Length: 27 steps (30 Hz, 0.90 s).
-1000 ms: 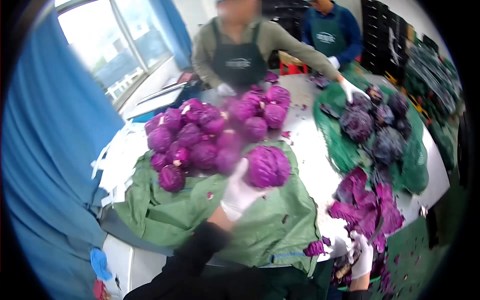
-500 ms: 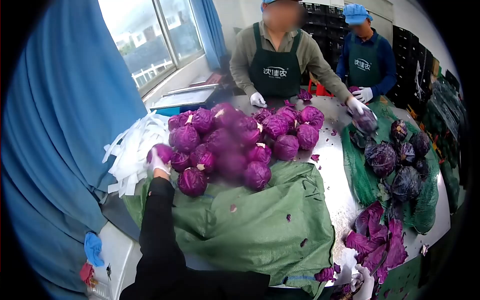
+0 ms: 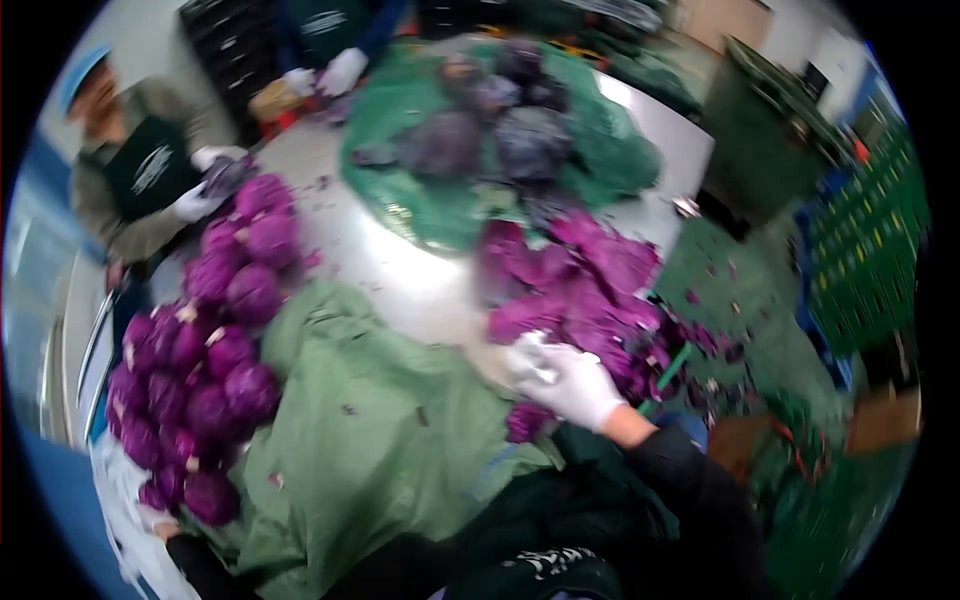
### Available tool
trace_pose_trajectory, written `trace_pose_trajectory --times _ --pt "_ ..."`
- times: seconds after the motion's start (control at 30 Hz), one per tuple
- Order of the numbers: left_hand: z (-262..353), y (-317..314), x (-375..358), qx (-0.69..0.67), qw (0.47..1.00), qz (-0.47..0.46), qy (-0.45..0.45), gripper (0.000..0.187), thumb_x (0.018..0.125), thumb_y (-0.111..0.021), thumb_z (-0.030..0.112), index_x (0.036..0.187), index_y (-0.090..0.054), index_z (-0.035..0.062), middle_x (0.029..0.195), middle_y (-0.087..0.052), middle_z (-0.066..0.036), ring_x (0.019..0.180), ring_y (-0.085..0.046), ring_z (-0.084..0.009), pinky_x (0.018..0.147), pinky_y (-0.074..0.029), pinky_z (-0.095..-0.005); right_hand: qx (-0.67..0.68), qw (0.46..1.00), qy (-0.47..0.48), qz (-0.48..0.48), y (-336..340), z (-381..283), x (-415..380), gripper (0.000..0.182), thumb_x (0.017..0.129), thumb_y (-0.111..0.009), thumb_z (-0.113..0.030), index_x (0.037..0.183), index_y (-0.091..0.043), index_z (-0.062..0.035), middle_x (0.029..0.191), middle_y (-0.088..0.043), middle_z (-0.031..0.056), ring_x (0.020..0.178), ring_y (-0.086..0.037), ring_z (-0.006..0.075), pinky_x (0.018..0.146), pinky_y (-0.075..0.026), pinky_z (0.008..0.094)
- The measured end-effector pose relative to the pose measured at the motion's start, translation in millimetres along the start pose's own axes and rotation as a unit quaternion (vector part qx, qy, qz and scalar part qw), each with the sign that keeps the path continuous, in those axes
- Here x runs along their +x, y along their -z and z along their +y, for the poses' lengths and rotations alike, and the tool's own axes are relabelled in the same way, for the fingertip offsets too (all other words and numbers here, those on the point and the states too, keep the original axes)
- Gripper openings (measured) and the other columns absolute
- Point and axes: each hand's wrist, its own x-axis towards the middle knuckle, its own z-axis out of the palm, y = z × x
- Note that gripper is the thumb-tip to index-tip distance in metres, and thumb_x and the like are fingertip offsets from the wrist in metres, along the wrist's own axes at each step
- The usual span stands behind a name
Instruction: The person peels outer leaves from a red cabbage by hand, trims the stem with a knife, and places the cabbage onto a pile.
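At the near left end of a heap of trimmed red cabbages (image 3: 210, 410), my left hand (image 3: 157, 518) in a white glove is against a red cabbage (image 3: 153, 495); its fingers are partly hidden and blurred. My right hand (image 3: 575, 385), also gloved, is closed beside a pile of loose purple outer leaves (image 3: 590, 280). Something pale shows at its fingers, too blurred to name. A small purple leaf piece (image 3: 527, 422) lies just below that hand. Between my hands spreads a green woven sack (image 3: 370, 420) with leaf scraps on it.
Darker untrimmed cabbages (image 3: 530, 140) rest on a green mesh bag (image 3: 400, 205) across the metal table (image 3: 400, 290). A co-worker (image 3: 140, 180) at the left holds a cabbage; another co-worker (image 3: 330, 40) stands behind. Leaf scraps litter the floor by green crates (image 3: 865, 260) and a green bin (image 3: 765, 130).
My view has swung to the right and down, bringing my right hand and the leaf pile to the middle. The co-worker's dark cabbage is now held in front of their body.
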Motion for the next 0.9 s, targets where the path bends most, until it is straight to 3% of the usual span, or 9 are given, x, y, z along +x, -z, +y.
trace_pose_trajectory --times 0.07,0.17,0.3,0.43,0.47,0.53,0.6,0.77,0.9 --pt "50.2 -23.9 -39.2 -0.019 0.997 -0.001 -0.074 0.057 0.089 -0.064 0.038 0.129 -0.044 0.0024 0.123 -0.050 -0.019 0.111 -0.051 -0.0267 0.097 -0.040 -0.0380 -0.176 0.980 0.077 -0.045 10.1 -40.9 -3.3 0.060 0.075 -0.074 -0.038 0.128 -0.059 -0.0139 0.104 -0.062 0.0115 0.101 -0.061 0.0341 0.081 -0.051 0.0462" --pt "119.4 -63.5 -129.3 -0.125 0.974 -0.126 -0.144 0.071 0.088 -0.070 0.036 0.140 -0.040 -0.0029 0.136 -0.048 -0.025 0.123 -0.050 -0.0297 0.105 -0.039 -0.0391 -0.134 0.987 0.052 -0.075 -32.6 -12.7 -10.3 0.068 0.076 -0.073 -0.041 0.134 -0.051 -0.0126 0.118 -0.051 0.0161 0.101 -0.058 0.0331 0.082 -0.048 0.0450" --pt "211.7 -87.3 -280.1 -0.176 0.896 -0.311 -0.263 0.050 0.095 -0.060 0.016 0.140 -0.041 0.0021 0.140 -0.044 -0.018 0.132 -0.041 -0.0266 0.110 -0.031 -0.0374 -0.187 0.980 0.043 -0.051 -16.0 20.1 -13.9 0.048 0.078 -0.069 -0.049 0.109 -0.064 -0.0128 0.104 -0.055 0.0103 0.100 -0.053 0.0307 0.080 -0.046 0.0482" --pt "276.4 -111.4 -426.9 -0.174 0.751 -0.515 -0.375 0.052 0.091 -0.060 0.005 0.140 -0.042 0.0019 0.141 -0.045 -0.012 0.130 -0.043 -0.0235 0.109 -0.032 -0.0351 -0.135 0.986 0.012 0.100 10.5 95.8 -12.2 0.027 0.078 -0.065 -0.025 0.100 -0.061 -0.0111 0.102 -0.055 0.0088 0.095 -0.059 0.0281 0.075 -0.052 0.0413" --pt "289.2 -109.8 -460.1 -0.163 0.725 -0.582 -0.329 0.057 0.087 -0.065 0.007 0.139 -0.043 0.0026 0.141 -0.043 -0.013 0.128 -0.044 -0.0240 0.108 -0.034 -0.0352 -0.166 0.976 0.011 0.140 22.1 108.7 -8.5 0.024 0.077 -0.064 -0.020 0.099 -0.061 -0.0108 0.103 -0.055 0.0088 0.093 -0.060 0.0277 0.075 -0.053 0.0398" --pt "298.8 -136.3 -507.5 -0.139 0.621 -0.593 -0.493 0.068 0.081 -0.072 0.013 0.140 -0.041 0.0050 0.144 -0.038 -0.019 0.131 -0.039 -0.0303 0.109 -0.033 -0.0394 -0.059 0.976 -0.057 0.203 56.0 126.7 -5.5 0.019 0.082 -0.057 -0.018 0.099 -0.064 -0.0122 0.104 -0.059 0.0089 0.100 -0.061 0.0281 0.081 -0.052 0.0404" --pt "308.4 -162.7 -553.1 -0.091 0.588 -0.549 -0.587 0.076 0.080 -0.075 0.022 0.144 -0.038 0.0081 0.146 -0.033 -0.022 0.137 -0.032 -0.0382 0.113 -0.026 -0.0453 -0.062 0.950 -0.104 0.287 81.1 148.0 -9.1 0.022 0.084 -0.067 -0.022 0.104 -0.066 -0.0122 0.105 -0.062 0.0078 0.090 -0.064 0.0256 0.075 -0.053 0.0351" --pt "306.8 -251.6 -649.8 0.026 0.649 -0.618 -0.443 0.085 0.083 -0.066 0.054 0.152 -0.026 0.0252 0.157 -0.016 -0.023 0.143 -0.013 -0.0486 0.116 -0.017 -0.0526 0.083 0.907 -0.202 0.361 93.1 250.0 -61.3 0.021 0.092 -0.062 -0.020 0.107 -0.068 -0.0068 0.092 -0.067 0.0056 0.071 -0.060 0.0124 0.068 -0.049 0.0268" --pt "313.7 -197.9 -754.3 0.129 0.608 -0.619 -0.481 0.087 0.079 -0.055 0.072 0.152 -0.026 0.0337 0.159 -0.014 -0.019 0.144 -0.004 -0.0500 0.110 -0.004 -0.0698 0.321 0.814 -0.322 0.361 105.8 259.4 -123.8 0.019 0.095 -0.058 -0.019 0.103 -0.070 -0.0063 0.087 -0.067 -0.0005 0.066 -0.055 0.0055 0.064 -0.045 0.0207"
